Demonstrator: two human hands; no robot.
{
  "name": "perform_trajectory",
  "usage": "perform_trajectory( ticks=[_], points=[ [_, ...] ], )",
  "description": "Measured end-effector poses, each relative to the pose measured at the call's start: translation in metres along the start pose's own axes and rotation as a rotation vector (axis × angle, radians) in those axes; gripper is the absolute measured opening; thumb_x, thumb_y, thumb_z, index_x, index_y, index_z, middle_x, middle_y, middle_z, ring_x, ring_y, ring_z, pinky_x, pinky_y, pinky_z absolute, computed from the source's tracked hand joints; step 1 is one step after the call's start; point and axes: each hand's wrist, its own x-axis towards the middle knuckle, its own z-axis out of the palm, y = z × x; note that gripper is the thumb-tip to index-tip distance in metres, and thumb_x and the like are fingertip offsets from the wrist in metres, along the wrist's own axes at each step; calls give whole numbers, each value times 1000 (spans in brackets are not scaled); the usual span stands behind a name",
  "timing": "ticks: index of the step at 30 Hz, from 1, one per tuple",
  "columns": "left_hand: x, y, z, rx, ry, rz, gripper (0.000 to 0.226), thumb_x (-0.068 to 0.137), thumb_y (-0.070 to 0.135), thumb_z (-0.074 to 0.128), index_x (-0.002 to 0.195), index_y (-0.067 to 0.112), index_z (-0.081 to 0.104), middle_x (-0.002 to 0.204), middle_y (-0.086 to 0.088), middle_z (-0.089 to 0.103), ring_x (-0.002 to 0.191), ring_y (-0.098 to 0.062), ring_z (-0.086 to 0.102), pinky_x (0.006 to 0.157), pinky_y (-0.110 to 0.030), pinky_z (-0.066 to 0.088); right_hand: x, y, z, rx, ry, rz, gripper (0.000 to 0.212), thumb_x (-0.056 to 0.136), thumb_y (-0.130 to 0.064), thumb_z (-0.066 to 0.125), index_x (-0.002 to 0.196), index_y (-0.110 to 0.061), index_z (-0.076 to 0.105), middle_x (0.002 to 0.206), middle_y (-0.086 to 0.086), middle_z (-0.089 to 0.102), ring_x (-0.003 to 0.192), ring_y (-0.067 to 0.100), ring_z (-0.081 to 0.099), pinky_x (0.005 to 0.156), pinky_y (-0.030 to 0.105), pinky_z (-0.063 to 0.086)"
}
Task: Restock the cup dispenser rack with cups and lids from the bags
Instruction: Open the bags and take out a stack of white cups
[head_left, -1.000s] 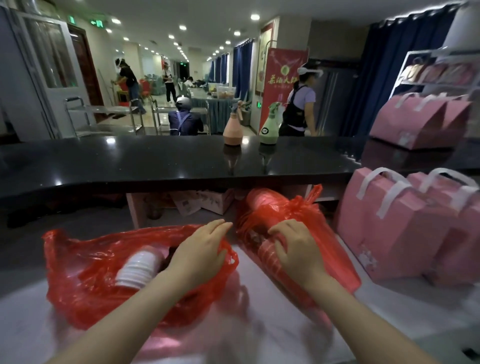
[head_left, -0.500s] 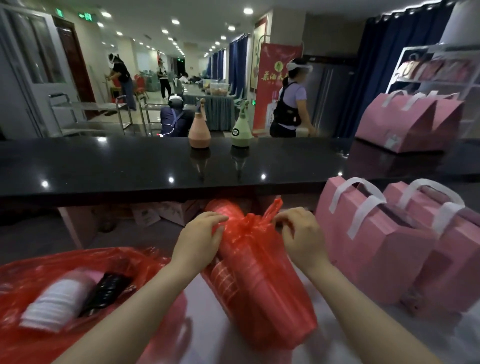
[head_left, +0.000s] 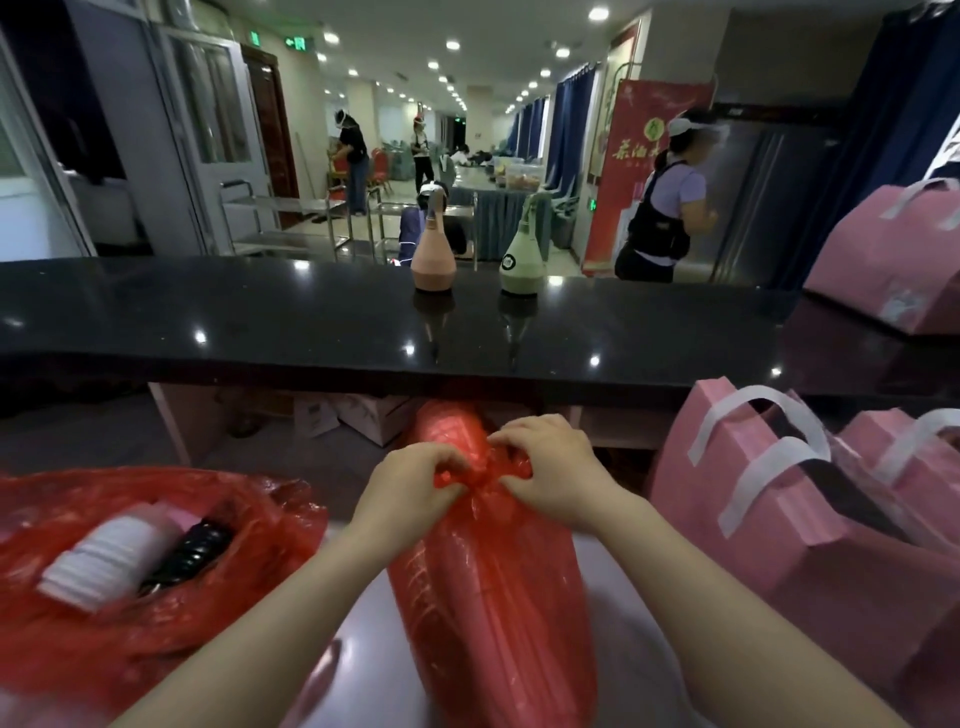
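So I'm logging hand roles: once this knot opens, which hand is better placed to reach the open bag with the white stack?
Left. The left hand is nearer the open red bag on that side; the right hand would cross the knotted bag.

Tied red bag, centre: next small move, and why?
Probably pull the knot apart. Both the left hand and the right hand pinch the bunched plastic at the top of the tied red bag, which looks closed over the ribbed stacks inside.

One head-worn camera (wide-angle) looks forward and down, close over the counter (head_left: 363, 322) and beyond.
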Motion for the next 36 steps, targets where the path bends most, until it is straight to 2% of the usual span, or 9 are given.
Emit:
perform_trajectory(
  ticks=[1, 4, 7, 13, 19, 25, 32, 36],
  points=[
    [1, -1, 1, 8, 7, -13, 23, 76, 16, 71, 80, 38, 67, 71, 28, 56, 74, 7, 55, 67, -5, 38, 0, 2, 1, 0, -20, 12, 47, 83, -43, 62, 129, -38, 52, 131, -13, 52, 127, 17, 37, 103, 40, 32],
    [2, -5, 4, 34, 23, -55, 30, 77, 8, 61, 73, 37, 57, 74, 22, 60, 79, -4, 60, 71, -24, 48, -1, 4, 5, -2, -57, 21, 42, 84, -43, 62, 125, -40, 55, 121, -14, 60, 122, 16, 44, 100, 42, 32],
    [3, -7, 8, 28, 39, -81, 30, 78, 5, 56, 73, 34, 56, 77, 17, 63, 76, -7, 60, 68, -30, 48, -5, 6, 11, 44, 4, 34, 26, 86, -35, 63, 112, -38, 64, 111, -15, 65, 114, 14, 51, 98, 40, 32],
    [4, -8, 13, 11, 48, -77, 36, 79, 4, 55, 68, 39, 49, 72, 17, 61, 70, -1, 57, 58, -19, 38, -13, 10, 13, 71, 79, 62, 19, 91, -29, 54, 106, -35, 63, 103, -11, 61, 105, 15, 51, 100, 42, 33],
    [9, -6, 8, 15, 60, -52, 41, 80, 0, 54, 69, 40, 48, 75, 21, 59, 74, 2, 55, 62, -16, 40, -19, 12, 12, 34, 121, 95, 22, 91, -26, 50, 108, -32, 62, 103, -8, 61, 101, 16, 52, 95, 40, 37],
    [12, -6, 5, 15, 64, -73, 39, 82, 2, 55, 70, 39, 51, 73, 21, 60, 72, 6, 54, 57, -9, 33, -20, 13, 8, 22, 135, 119, 19, 92, -27, 49, 103, -32, 62, 100, -8, 61, 97, 16, 52, 91, 38, 40],
    [18, -5, -13, -7, 94, -76, 35, 81, 0, 55, 71, 34, 59, 73, 20, 63, 71, 8, 57, 57, -7, 36, -19, 10, 5, -8, 166, 118, 19, 93, -25, 48, 104, -30, 62, 101, -8, 60, 98, 16, 53, 89, 36, 40],
    [21, -2, -16, -87, 87, -82, 34, 81, -3, 54, 73, 30, 59, 74, 14, 64, 72, 0, 60, 59, -14, 39, -17, 6, -8, 39, 115, 64, 19, 90, -33, 53, 106, -34, 64, 105, -10, 59, 102, 15, 50, 93, 37, 39]
  ],
)
